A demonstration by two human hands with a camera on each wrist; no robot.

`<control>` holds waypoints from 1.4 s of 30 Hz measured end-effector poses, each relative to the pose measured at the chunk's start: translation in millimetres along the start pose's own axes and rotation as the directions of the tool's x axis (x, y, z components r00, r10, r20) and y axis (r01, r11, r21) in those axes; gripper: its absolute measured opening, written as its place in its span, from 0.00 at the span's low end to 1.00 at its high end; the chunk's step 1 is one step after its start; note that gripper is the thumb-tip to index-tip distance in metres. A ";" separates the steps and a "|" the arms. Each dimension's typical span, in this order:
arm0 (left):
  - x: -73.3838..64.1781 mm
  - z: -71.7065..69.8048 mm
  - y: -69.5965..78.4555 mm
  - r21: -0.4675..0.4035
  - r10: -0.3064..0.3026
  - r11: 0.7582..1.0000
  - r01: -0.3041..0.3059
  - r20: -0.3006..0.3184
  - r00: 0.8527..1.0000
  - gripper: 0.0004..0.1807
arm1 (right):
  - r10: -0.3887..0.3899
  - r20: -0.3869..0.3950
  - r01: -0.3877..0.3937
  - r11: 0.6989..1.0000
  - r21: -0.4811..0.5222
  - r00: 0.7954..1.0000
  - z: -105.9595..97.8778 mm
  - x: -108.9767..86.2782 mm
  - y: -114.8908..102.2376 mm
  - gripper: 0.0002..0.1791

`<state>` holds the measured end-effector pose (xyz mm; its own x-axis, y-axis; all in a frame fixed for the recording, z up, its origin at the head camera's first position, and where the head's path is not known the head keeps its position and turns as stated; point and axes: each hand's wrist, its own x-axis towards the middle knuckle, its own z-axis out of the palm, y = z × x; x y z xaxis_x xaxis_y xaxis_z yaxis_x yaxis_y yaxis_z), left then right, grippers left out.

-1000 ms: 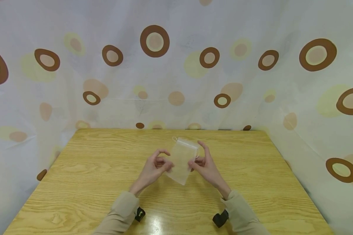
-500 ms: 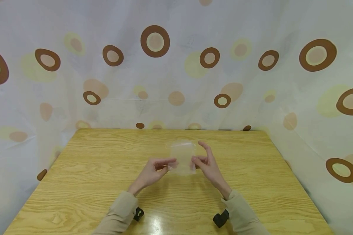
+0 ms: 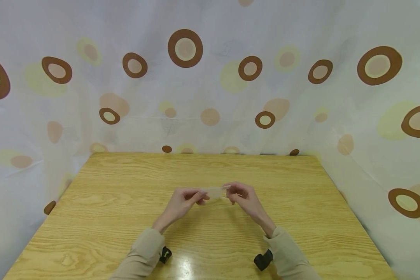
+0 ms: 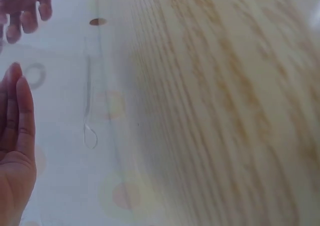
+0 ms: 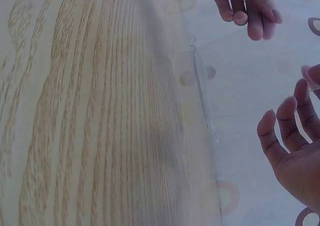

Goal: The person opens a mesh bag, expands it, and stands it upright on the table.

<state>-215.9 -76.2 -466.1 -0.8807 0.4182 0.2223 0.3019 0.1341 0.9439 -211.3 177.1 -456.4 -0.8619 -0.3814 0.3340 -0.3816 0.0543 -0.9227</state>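
Observation:
A small translucent drawstring pouch (image 3: 215, 192) is held above the table between both hands, seen nearly edge-on in the head view. My left hand (image 3: 184, 201) pinches one side of it; my right hand (image 3: 245, 197) pinches the other, fingers curved. In the left wrist view, the pouch's gathered hem (image 4: 88, 88) shows as a thin grey strip with a fine cord loop at one end. The right wrist view has the same hem (image 5: 201, 81) with small loops at both ends. The sheer fabric is hard to make out against the pale backdrop.
The wooden table (image 3: 126, 217) reaches back to a white curtain (image 3: 210, 85) with brown and peach circles, which also flanks both sides. A black wrist device (image 3: 263, 259) sits by the right sleeve, another device (image 3: 165, 254) by the left.
The pouch has turned from facing the head camera broadside to nearly edge-on. My left hand has changed its hold on the side, and my right index finger has come down to the pouch.

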 end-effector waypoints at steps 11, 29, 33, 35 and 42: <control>-0.9 1.0 1.6 0.109 0.091 0.990 -0.087 -0.027 0.995 0.10 | 0.017 -0.092 -0.031 0.988 -0.152 0.996 5.2 0.8 0.1 0.08; 1.3 7.9 4.9 0.093 0.170 0.982 -0.162 -0.092 0.981 0.14 | -0.031 -0.083 0.011 0.971 -0.240 0.996 9.8 2.1 1.3 0.06; 1.6 8.6 6.7 0.102 0.164 0.983 -0.155 -0.093 0.982 0.14 | -0.029 -0.086 0.008 0.971 -0.239 0.996 10.0 2.0 1.1 0.06; 1.5 8.8 7.2 0.101 0.164 0.983 -0.155 -0.091 0.982 0.14 | -0.026 -0.083 0.006 0.971 -0.239 0.996 10.4 1.9 0.7 0.07; 0.4 8.7 6.9 0.066 0.182 0.982 -0.177 -0.084 0.980 0.13 | -0.017 -0.081 -0.003 0.970 -0.244 0.997 11.5 1.1 1.5 0.09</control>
<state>-211.0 -67.3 -461.7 -0.8385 0.3588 0.4101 0.4762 0.1168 0.8715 -209.0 166.2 -459.6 -0.8793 -0.3064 0.3646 -0.4491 0.2787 -0.8489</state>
